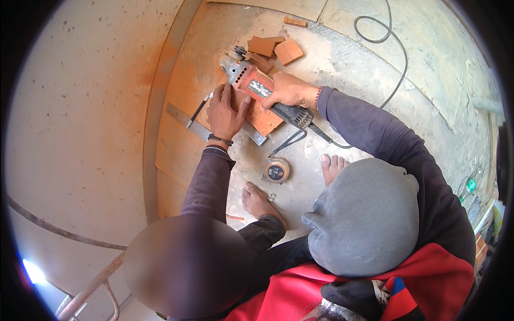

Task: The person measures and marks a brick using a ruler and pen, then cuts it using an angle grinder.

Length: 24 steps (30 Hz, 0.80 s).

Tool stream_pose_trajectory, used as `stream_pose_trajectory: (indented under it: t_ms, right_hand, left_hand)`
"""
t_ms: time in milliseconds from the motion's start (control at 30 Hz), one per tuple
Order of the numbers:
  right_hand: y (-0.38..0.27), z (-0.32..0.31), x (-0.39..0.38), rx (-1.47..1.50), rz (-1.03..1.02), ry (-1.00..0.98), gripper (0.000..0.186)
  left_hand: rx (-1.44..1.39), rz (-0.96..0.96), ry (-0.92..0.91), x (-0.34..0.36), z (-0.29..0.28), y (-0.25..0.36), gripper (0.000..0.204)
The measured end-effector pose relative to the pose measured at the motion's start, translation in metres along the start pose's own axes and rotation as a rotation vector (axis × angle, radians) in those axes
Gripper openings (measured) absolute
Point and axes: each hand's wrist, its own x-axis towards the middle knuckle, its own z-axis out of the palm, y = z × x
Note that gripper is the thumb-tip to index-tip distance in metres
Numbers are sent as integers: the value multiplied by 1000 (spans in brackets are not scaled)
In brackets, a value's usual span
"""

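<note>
My right hand (292, 90) is wrapped round the red and black body of an angle grinder (257, 84). Its grey gear head points to the upper left; the disc is hidden. Close by, my left hand (225, 112) rests on a terracotta tile (266, 122) just below the gear head, thumb and fingers apart. A metal square (253, 134) lies partly under the tile and the left wrist. Beside that hand is a slim black marker or pencil (198, 111). A round tape measure (277, 170) with a black strap sits on the floor nearer me.
Several cut terracotta pieces (289, 51) lie beyond the grinder. The grinder's black cable (402, 69) loops across the dusty floor to the right. A pale wall (91, 107) rises on the left. Bare feet (257, 200) and a rounded grey shape (369, 214) are near me.
</note>
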Motion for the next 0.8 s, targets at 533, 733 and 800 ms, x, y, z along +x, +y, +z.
stream_pose_trajectory:
  t_ms: [533, 733, 800]
  right_hand:
    - [1, 0, 2, 77, 57, -39, 36]
    - [6, 1, 5, 86, 53, -40, 42]
    - [6, 1, 6, 83, 55, -42, 42]
  left_hand:
    - [22, -21, 0, 0, 2, 4, 70]
    - [36, -41, -14, 0, 3, 5, 69]
    - [31, -44, -18, 0, 3, 5, 69]
